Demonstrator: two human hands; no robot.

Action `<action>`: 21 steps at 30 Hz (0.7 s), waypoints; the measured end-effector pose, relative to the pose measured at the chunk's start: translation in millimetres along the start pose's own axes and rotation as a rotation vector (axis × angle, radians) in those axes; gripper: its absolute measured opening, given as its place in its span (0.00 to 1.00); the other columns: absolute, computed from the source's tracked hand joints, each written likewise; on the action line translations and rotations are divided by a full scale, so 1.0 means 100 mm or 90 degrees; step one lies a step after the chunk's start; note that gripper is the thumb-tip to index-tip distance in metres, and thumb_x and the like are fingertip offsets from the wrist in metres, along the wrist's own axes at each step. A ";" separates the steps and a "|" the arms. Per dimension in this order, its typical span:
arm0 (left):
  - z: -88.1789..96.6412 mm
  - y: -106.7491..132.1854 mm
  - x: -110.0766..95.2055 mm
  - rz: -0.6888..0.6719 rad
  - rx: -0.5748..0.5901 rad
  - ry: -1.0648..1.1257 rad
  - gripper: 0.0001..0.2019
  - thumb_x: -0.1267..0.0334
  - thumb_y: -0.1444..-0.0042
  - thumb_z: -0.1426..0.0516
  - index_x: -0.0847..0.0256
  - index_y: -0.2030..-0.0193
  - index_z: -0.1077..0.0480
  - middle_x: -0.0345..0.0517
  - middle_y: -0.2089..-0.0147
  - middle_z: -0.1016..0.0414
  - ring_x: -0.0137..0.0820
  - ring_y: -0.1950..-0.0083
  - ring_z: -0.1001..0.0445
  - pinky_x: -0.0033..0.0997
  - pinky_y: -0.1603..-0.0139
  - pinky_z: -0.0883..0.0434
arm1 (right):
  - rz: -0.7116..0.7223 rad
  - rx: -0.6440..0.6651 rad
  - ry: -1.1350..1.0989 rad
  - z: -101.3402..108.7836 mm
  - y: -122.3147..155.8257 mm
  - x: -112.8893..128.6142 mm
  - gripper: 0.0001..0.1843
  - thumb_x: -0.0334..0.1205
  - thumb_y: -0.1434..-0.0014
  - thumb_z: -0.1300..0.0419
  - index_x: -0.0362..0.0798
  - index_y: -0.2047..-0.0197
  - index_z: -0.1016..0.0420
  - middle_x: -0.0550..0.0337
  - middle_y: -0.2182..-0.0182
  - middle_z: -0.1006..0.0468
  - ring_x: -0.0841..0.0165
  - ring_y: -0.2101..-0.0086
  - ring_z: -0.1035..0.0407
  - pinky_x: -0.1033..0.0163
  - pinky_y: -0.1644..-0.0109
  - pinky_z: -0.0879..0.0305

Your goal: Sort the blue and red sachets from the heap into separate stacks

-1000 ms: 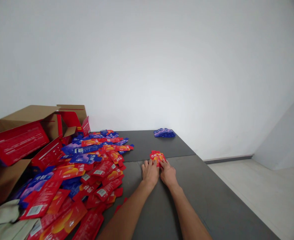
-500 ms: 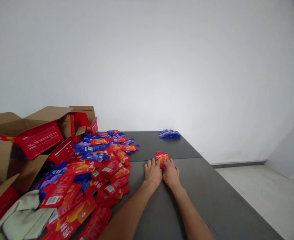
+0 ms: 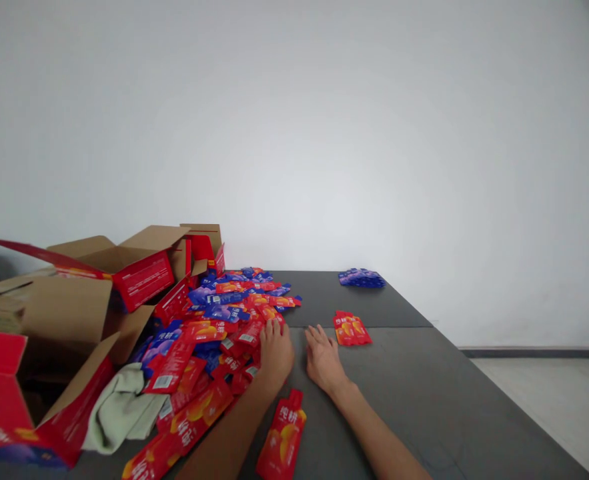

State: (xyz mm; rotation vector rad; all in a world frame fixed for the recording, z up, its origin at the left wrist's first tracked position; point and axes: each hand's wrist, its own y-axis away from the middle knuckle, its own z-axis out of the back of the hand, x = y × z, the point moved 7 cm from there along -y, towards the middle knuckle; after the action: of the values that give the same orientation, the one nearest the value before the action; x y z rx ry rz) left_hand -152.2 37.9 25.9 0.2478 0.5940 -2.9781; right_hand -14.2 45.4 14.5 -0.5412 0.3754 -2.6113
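My left hand (image 3: 276, 353) reaches to the right edge of a heap of red and blue spout-shaped pouches (image 3: 207, 331). Its fingers are stretched forward against the red pouches, with none visibly gripped. My right hand (image 3: 323, 359) rests on the dark table, fingers spread and holding nothing. Just beyond it, to the right, lies a small overlapping set of red pouches (image 3: 352, 329) with orange fruit pictures. A single red pouch (image 3: 281, 437) lies face up between my forearms.
Opened red cardboard boxes (image 3: 144, 277) with brown insides crowd the left side. A pale green cloth (image 3: 121, 408) lies beside the heap. Overlapping blue pouches (image 3: 361, 278) sit at the table's far right. A white wall (image 3: 374, 133) stands behind the dark table (image 3: 399, 393).
Both hands have let go of the small set of red pouches and moved left, the left one to the heap. The view has turned left, showing more of the boxes.
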 end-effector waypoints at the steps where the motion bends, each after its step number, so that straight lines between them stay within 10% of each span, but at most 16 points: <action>1: 0.05 -0.01 0.09 0.014 -0.010 -0.006 0.22 0.67 0.42 0.48 0.62 0.40 0.31 0.60 0.35 0.35 0.49 0.32 0.43 0.51 0.34 0.46 | 0.001 0.002 -0.001 0.01 -0.02 0.05 0.29 0.29 0.40 0.51 0.49 0.37 0.33 0.50 0.35 0.36 0.55 0.33 0.50 0.46 0.36 0.47; 10: 0.20 0.04 0.70 0.136 -0.058 -0.065 0.20 0.67 0.40 0.50 0.60 0.42 0.30 0.57 0.37 0.32 0.49 0.36 0.40 0.51 0.39 0.42 | 0.008 -0.044 -0.077 -0.10 -0.02 0.34 0.24 0.30 0.38 0.52 0.48 0.42 0.27 0.50 0.39 0.31 0.58 0.38 0.40 0.52 0.36 0.42; 21: 0.31 0.09 0.74 0.157 -0.004 0.020 0.15 0.68 0.39 0.51 0.64 0.52 0.25 0.57 0.51 0.23 0.45 0.49 0.26 0.45 0.47 0.34 | 0.023 -0.043 -0.147 -0.13 0.07 0.35 0.24 0.29 0.40 0.52 0.48 0.44 0.25 0.52 0.42 0.27 0.60 0.40 0.37 0.53 0.36 0.43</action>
State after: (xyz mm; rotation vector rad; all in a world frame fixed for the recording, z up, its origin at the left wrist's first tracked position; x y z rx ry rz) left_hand -227.9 13.4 37.3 0.3408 0.5322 -2.7393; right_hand -46.0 24.9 11.9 -0.8413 0.3948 -2.4740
